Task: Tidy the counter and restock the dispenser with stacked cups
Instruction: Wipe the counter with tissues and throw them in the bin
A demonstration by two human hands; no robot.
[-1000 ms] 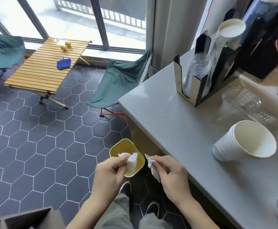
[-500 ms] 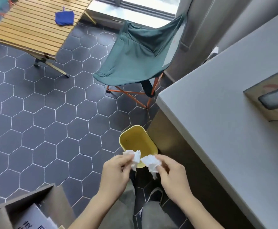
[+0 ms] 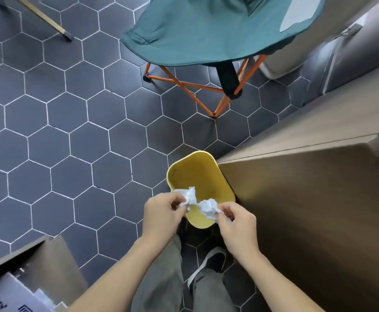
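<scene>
Left grip pinching one end of crumpled white tissue; right grip pinching the other end. Tissue held directly above near rim of yellow bin. Bin standing on hexagon-tiled floor, tight against corner of brown cabinet. Green folding chair with orange legs beyond bin, apart from it. Open cardboard box at lower left. Trouser legs and shoe below both grips. No cups or dispenser in view.
</scene>
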